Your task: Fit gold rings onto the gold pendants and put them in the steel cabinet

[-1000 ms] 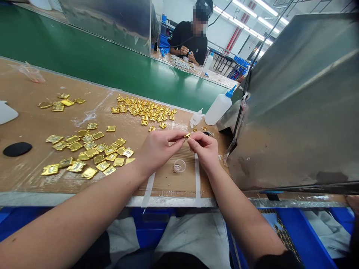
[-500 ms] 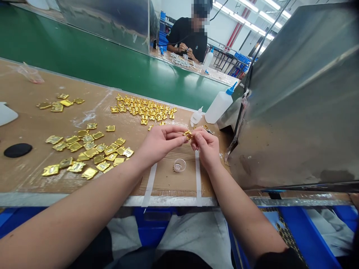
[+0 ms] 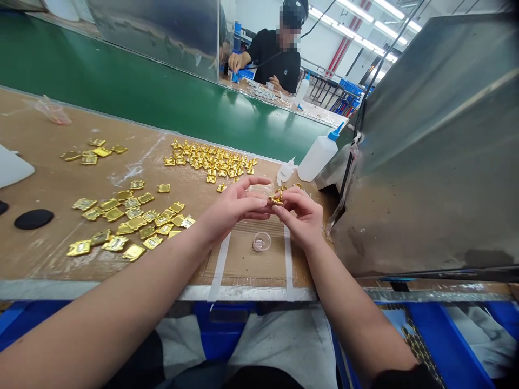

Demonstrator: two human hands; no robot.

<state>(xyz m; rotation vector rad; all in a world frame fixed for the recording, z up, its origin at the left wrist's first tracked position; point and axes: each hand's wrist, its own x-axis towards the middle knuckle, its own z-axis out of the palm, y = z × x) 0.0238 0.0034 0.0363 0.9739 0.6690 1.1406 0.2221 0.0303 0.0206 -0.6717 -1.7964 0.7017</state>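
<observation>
Between the two hands: one small gold piece [image 3: 276, 200], pinched by the thumb and fingers of the right hand [image 3: 303, 215]. Left hand [image 3: 230, 209]: index finger raised and apart, thumb tip beside the piece; whether it grips cannot be told. Handling, as judged: light pinch at the edges, faces left free, left thumb as a steady rest. Nearer the wearer than both hands: one clear cup [image 3: 260, 247]. Hidden: the piece's underside, behind fingertips. Cut off, far left of both hands: one white object [image 3: 14, 166], unidentified.
</observation>
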